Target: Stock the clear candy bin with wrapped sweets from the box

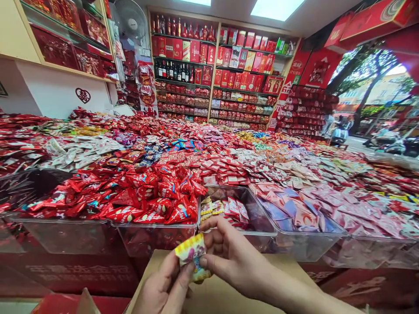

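A small candy packet [192, 255], white with yellow striped ends and a purple print, is held in front of me over a cardboard box. My left hand [166, 279] pinches its left and lower side between thumb and fingers. On the packet's right edge lies the thumb of my right hand [229, 257]; its index finger is raised and bent above, the other fingers curl behind. Just beyond, a clear plastic bin [262, 218] holds similar yellow-and-white packets [212, 207] and red-and-white packets [236, 209].
The cardboard box [222, 296] stands below my hands. Left of the bin are heaped red candy bags [153, 196]; to its right, pink and lilac packets [297, 209]. Candy piles reach back to shelves of bottles and red boxes [183, 48]. A fan [131, 22] hangs at upper left.
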`<state>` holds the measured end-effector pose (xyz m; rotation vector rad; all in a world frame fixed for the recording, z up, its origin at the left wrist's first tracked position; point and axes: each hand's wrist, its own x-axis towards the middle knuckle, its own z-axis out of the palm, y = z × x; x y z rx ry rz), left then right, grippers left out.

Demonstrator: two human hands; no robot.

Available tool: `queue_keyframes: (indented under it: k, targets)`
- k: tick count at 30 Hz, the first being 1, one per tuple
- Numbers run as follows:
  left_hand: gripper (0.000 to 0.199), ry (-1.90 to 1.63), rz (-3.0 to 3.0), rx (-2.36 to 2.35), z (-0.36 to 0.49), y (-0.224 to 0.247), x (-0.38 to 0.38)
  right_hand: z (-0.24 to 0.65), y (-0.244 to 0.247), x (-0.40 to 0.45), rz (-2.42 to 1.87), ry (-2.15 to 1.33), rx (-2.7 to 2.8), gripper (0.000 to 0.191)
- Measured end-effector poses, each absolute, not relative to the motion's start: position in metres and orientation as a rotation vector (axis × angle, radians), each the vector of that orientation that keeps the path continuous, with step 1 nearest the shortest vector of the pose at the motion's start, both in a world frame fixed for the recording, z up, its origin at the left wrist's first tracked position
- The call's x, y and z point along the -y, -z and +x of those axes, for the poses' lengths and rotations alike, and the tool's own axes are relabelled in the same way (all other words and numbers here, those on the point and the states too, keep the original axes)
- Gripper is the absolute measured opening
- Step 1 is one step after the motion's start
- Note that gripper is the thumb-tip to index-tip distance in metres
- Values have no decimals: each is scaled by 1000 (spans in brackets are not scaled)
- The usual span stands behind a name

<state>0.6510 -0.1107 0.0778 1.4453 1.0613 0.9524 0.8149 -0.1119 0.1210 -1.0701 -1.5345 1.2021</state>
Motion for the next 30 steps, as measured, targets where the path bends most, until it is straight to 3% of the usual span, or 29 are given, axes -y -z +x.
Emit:
queue_keyframes:
  k: [2, 4, 8, 13, 18, 21, 24, 30]
  targets:
    - [39, -881, 1523, -1049, 648, -83, 108, 825, -123, 120, -1099, -849, 1780, 30]
    - [34, -847, 1557, -982, 647, -89, 106, 839, -132, 126, -1058, -599, 2043, 42]
    - [40, -669, 1400, -793, 650, -95, 101, 852, -149, 137, -1005, -514, 2486, 57]
    - [47, -592, 1278, -760, 653, -90, 98, 845, -138, 139, -1025, -195, 2480, 32]
    - [43, -857, 1198, -880, 649, -85, 98, 862, -136, 111, -1005, 257, 2356, 29]
    - [43, -923, 1130, -920, 647, -84, 99, 878, -141, 72, -1430, 584, 2257, 25]
    - [42, -893, 1153, -906, 644, -81, 101, 882, -139, 30, -1876, 641, 2296, 22]
    - [35, -859, 1211, -893, 644, -83, 106, 861, -118, -18, -1973, 306, 2484, 28]
